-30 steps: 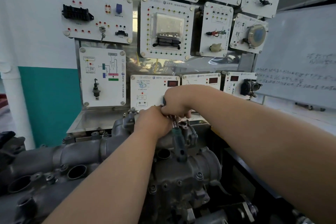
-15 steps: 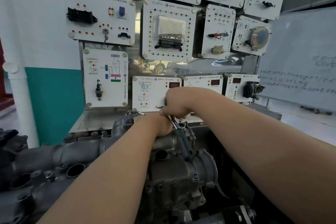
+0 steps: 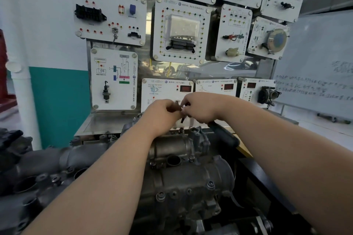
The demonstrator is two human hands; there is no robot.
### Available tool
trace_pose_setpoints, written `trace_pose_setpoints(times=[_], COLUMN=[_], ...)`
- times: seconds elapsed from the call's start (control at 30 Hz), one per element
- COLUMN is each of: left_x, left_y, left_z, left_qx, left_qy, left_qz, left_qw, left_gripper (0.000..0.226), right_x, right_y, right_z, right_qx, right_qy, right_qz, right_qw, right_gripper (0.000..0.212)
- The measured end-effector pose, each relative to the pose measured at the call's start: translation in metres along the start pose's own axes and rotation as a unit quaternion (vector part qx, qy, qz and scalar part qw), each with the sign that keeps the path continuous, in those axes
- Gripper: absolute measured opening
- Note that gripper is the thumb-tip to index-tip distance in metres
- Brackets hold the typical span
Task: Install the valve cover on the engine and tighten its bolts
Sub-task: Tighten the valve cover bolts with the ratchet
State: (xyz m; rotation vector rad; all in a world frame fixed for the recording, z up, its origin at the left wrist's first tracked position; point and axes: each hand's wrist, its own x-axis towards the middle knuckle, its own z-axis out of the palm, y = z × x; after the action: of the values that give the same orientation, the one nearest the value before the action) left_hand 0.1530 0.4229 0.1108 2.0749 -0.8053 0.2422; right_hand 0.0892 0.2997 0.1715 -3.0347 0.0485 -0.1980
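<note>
The grey engine point(image 3: 183, 181) fills the lower middle of the view. Its valve cover point(image 3: 63, 160), with round openings, runs off to the left. Both hands are raised above the engine's far end, close together. My right hand point(image 3: 202, 107) grips a ratchet wrench whose dark green handle point(image 3: 224, 136) sticks out below the palm, down and to the right. My left hand point(image 3: 160, 114) pinches a small dark piece at the wrench's head point(image 3: 176, 108). A short dark bit point(image 3: 183, 119) hangs below the fingers. The wrench's head is mostly hidden by the fingers.
A training board point(image 3: 181, 30) with white instrument panels stands right behind the engine. A metal shelf point(image 3: 107, 122) juts out under it. A whiteboard point(image 3: 321, 66) leans at the right, and a white pipe point(image 3: 23, 101) runs down the teal and white wall at the left.
Both hands have lifted off the engine's far end with the wrench. Its handle swung from pointing down over the engine to pointing down and right. The left hand now pinches at the head.
</note>
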Motion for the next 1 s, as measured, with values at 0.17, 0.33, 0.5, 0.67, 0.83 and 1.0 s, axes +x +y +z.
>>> trace_pose_setpoints(times=[0.17,0.33,0.5,0.67,0.83,1.0], left_x=[-0.004,-0.008,-0.011,-0.017,-0.019,-0.018], left_y=[0.000,0.006,0.016,0.008,0.008,0.010], left_z=[-0.003,0.006,0.020,0.028,0.028,0.026], left_qx=[0.045,0.064,0.036,0.016,0.034,0.060], left_qy=[-0.039,-0.012,0.051,0.078,0.076,0.094], left_qz=[0.007,-0.021,-0.067,-0.058,-0.060,-0.058], left_qw=[0.998,0.998,0.996,0.995,0.995,0.992], left_gripper=[0.014,0.021,0.026,0.017,0.011,0.019], right_x=[-0.003,-0.005,-0.008,-0.006,0.000,0.006], right_y=[0.003,-0.008,-0.019,-0.020,-0.025,-0.027], right_z=[0.004,0.006,-0.002,-0.001,-0.005,-0.006], right_qx=[-0.004,-0.039,-0.075,-0.110,-0.175,-0.166], right_qy=[-0.002,-0.010,0.009,0.009,-0.014,-0.012], right_qz=[0.009,0.030,0.042,0.027,0.024,0.034], right_qw=[1.000,0.999,0.996,0.994,0.984,0.985], right_gripper=[0.035,0.038,0.039,0.037,0.033,0.029])
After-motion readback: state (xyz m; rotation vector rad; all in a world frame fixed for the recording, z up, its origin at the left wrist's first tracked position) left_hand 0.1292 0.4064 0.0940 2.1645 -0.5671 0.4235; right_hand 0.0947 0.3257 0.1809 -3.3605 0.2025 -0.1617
